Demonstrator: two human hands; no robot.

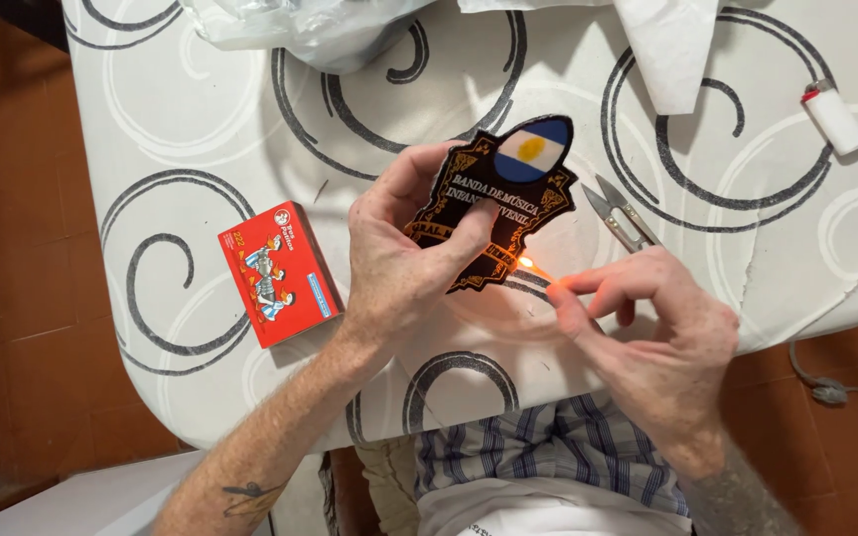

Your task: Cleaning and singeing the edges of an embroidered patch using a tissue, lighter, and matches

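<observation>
Head view: left hand [399,260] closed on a black embroidered patch [503,199], thumb across the front, fingers behind, holding it just above the table [151,129]. The patch has gold lettering and a blue-white-blue oval with a yellow centre at its top end. Its lower right edge sits at the flame.

Right hand [647,328] pinches a lit match [536,268] between thumb and forefinger, other fingers loosely curled. The small orange flame touches the patch edge, just right of the left thumb tip.

Snips [623,215] lie on the table just right of the patch, above the right hand, not touched. Red matchbox [277,274] lies flat to the left of the left hand, near but apart. White lighter [833,117] with a red cap lies far right, well apart from both hands. Clear plastic bag [290,30] at the top edge, white paper [667,50] at top right.

Table cover is white with dark swirl rings. Checked shirt [548,447] visible below the table edge. Tattoo on the left forearm.
</observation>
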